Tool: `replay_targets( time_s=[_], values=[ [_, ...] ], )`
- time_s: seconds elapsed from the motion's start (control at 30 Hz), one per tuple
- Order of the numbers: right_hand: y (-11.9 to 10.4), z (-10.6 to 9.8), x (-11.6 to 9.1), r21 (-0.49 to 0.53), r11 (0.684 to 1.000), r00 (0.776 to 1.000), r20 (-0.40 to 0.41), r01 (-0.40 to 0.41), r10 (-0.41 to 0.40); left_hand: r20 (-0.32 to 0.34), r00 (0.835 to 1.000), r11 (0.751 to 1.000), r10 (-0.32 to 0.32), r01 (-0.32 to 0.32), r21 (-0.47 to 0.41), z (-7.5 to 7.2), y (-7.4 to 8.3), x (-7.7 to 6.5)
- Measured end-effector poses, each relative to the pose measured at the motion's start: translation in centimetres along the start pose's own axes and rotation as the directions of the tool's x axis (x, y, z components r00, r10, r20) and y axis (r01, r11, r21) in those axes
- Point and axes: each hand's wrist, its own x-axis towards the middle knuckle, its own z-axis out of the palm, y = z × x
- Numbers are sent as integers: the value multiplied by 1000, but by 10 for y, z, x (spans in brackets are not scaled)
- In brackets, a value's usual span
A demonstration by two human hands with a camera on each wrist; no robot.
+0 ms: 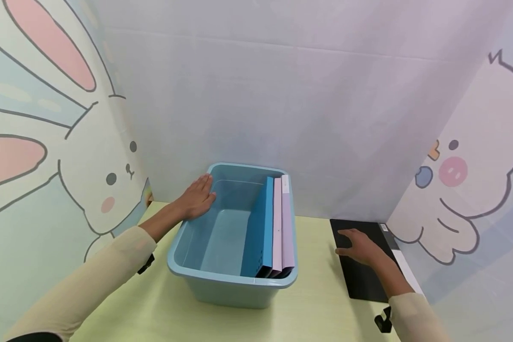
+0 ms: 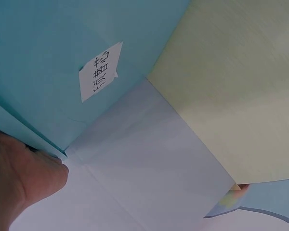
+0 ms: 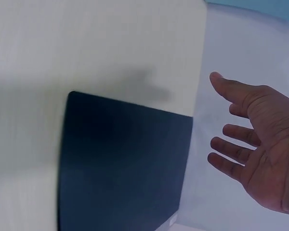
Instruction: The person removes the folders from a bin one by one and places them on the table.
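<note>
A light blue plastic bin (image 1: 232, 280) stands on the table. Upright against its right side are three binders: a blue one (image 1: 258, 228), a pink one (image 1: 277, 223) and a lilac one (image 1: 287, 223). My left hand (image 1: 195, 197) rests on the bin's left rim with its fingers extended; in the left wrist view only part of that hand (image 2: 33, 173) shows at the rim. My right hand (image 1: 359, 246), holding nothing, is above a black folder (image 1: 361, 280) lying flat. The right wrist view shows that hand (image 3: 265, 144) with fingers spread apart, off the folder's surface.
A white label (image 2: 101, 72) with handwriting is stuck on the bin's outer side. Something white and flat (image 1: 406, 270) lies along the black folder's right edge. Printed cloth walls (image 1: 256, 104) with cartoon animals enclose the pale yellow table (image 1: 316, 285) at the back and sides.
</note>
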Motion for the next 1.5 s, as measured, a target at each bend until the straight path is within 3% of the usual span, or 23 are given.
replay_targets(
  time_s=[0.4,0.8,1.07,1.5],
  values=[
    [-39,-35,15,-21,996,993,-79,85,-87,1,1000,1000,6,-6,7,-3,7,5],
    [-92,-68,31,28,980,965,-179,199,-191,10,1000,1000,-11,11,1,-2,3,5],
    [-119,-74,31,32,975,956,-208,220,-209,-3,1000,1000,4,-4,21,0,-2,2],
    [-142,-74,35,59,969,946,-237,241,-221,-5,1000,1000,6,-6,13,0,0,0]
  ],
)
